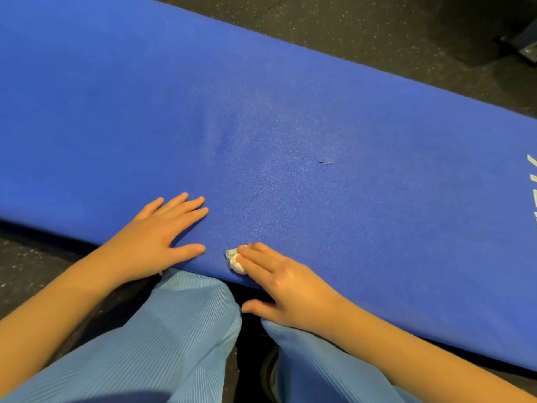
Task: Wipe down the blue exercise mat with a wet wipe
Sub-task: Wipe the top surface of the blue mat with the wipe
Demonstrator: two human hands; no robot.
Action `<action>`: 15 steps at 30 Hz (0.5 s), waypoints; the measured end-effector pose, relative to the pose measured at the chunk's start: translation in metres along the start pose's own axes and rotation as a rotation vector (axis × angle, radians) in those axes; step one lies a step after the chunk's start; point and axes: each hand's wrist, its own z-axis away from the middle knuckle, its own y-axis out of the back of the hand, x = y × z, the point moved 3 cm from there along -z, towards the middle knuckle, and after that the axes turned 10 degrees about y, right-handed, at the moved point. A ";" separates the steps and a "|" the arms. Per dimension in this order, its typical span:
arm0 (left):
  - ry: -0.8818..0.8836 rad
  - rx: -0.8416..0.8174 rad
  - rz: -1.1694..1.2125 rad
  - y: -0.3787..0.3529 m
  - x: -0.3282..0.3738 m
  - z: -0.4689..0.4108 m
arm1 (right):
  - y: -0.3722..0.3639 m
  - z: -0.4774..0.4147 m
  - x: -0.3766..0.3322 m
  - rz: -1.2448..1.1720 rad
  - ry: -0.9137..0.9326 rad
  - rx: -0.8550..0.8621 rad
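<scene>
Mat (261, 112): blue, long axis left-to-right, on floor. Wipe (236, 261): crumpled, at near edge, pressed under straight fingers of right hand (290, 289). Left hand (157, 239): spread flat, just beside. Unwiped expanse lies ahead of the wipe.

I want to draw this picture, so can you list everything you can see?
exercise mat: one, blue, lying on the floor across the view
lettering: some, white, at the mat's right edge
thin mark: one, dark, on the mat right of centre
wet wipe: one, white, crumpled, by the mat's near edge
floor: dark, speckled, around the mat
trousers: one pair, light blue, at the bottom
left hand: one, flat on the mat
right hand: one, fingers pressing the wipe
</scene>
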 end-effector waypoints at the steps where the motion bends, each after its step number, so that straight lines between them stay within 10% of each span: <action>1: -0.003 -0.007 -0.039 0.003 -0.012 0.008 | -0.001 0.001 -0.001 0.057 0.002 -0.030; 15: -0.262 0.188 -0.475 -0.003 -0.053 0.010 | -0.021 0.001 0.003 0.514 -0.091 0.092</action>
